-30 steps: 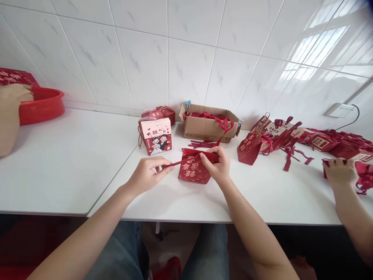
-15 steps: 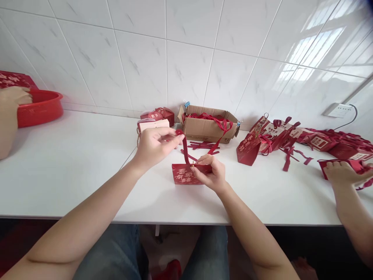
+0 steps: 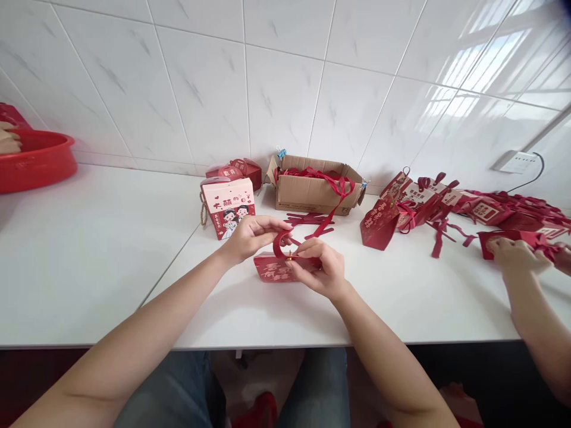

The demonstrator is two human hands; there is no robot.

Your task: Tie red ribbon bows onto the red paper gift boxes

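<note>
A dark red ribbon (image 3: 278, 245) curves into a loop above a red gift box (image 3: 270, 270) with pale lettering, which stands on the white table in front of me. My left hand (image 3: 259, 236) pinches the ribbon's upper end between thumb and fingers. At the box's top edge, my right hand (image 3: 322, 267) is closed by a small gold-coloured fastener (image 3: 289, 255), where the ribbon meets the box. Its fingertips grip there, covering the right part of the box. Loose ribbon strips (image 3: 307, 219) lie just behind.
Behind stands a cardboard box (image 3: 312, 198) of red ribbons. A cartoon-printed box (image 3: 229, 208) stands to its left. Finished-looking red boxes (image 3: 417, 199) crowd the right, where another person's hands (image 3: 520, 255) handle one. A red basin (image 3: 40, 160) sits far left with another hand.
My left hand has lowered toward the box, and the straight ribbon now bends into a loop. My right hand stays at the top edge. The view has shifted slightly.
</note>
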